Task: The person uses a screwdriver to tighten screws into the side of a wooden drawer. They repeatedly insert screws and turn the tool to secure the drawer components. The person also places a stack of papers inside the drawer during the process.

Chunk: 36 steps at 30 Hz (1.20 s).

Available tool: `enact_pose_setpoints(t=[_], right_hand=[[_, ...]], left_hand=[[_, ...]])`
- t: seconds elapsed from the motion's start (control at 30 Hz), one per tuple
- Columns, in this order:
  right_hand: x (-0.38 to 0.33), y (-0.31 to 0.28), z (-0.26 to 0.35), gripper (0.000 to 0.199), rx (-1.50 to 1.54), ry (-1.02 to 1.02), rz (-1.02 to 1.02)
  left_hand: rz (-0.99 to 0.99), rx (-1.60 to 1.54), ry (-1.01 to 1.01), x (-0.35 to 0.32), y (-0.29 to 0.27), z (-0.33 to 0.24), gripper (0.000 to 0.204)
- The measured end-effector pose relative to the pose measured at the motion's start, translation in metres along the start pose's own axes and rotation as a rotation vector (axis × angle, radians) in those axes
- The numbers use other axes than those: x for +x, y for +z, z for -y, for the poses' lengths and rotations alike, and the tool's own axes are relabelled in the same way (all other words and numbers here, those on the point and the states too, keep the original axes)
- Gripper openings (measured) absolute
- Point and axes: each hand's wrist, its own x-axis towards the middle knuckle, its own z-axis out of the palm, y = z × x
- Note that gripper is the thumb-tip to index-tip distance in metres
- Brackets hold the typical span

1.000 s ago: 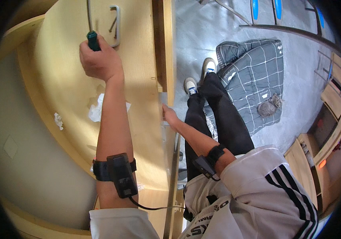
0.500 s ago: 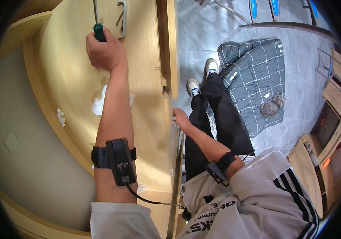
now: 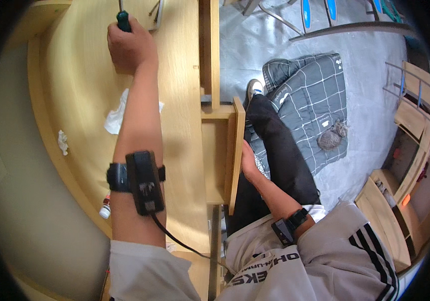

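My left hand is closed round the dark green handle of a screwdriver, over the wooden tabletop. The metal shaft points away and runs out at the upper edge. Beside it lies a U-shaped metal handle, with screws next to it. At the outer face of an open wooden drawer, my right hand grips the front. Its fingertips are partly hidden there, and what they hook onto cannot be seen.
White crumpled paper and a smaller scrap lie on the tabletop, with a small bottle near its left edge. On the floor a cat rests on a dark checked quilt. A cable hangs from my left armband.
The drawer has come out to the right with my right hand at its front. My left hand and the screwdriver appear slightly farther up the view. The small bottle now shows.
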Motion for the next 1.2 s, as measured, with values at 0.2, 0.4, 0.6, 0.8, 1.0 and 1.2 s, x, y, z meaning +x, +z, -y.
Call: enact_pose_setpoints(t=[0.2,0.4,0.6,0.8,1.0,1.2], right_hand=[[-0.017,0.006,-0.012,0.031,-0.336,-0.32,-0.231],[-0.018,0.008,-0.005,0.038,-0.313,-0.289,-0.188],[-0.022,0.0,0.009,0.042,-0.445,-0.298,-0.133],[-0.02,-0.029,0.025,0.043,-0.549,-0.336,-0.15],[-0.022,-0.065,0.027,0.041,-0.507,-0.3,-0.191],[-0.015,-0.111,0.04,0.04,-0.511,-0.376,-0.194]], left_hand=[[0.031,-0.038,-0.039,-0.002,-0.002,-0.002,0.043],[-0.001,-0.011,0.016,-0.002,0.0,-0.005,0.045],[-0.054,-0.027,0.01,0.0,0.0,0.002,0.045],[-0.159,-0.004,0.0,0.002,0.004,0.004,0.048],[0.008,-0.352,-0.034,-0.056,-0.083,0.007,0.041],[0.666,-0.523,-0.369,-0.243,-0.19,0.022,0.044]])
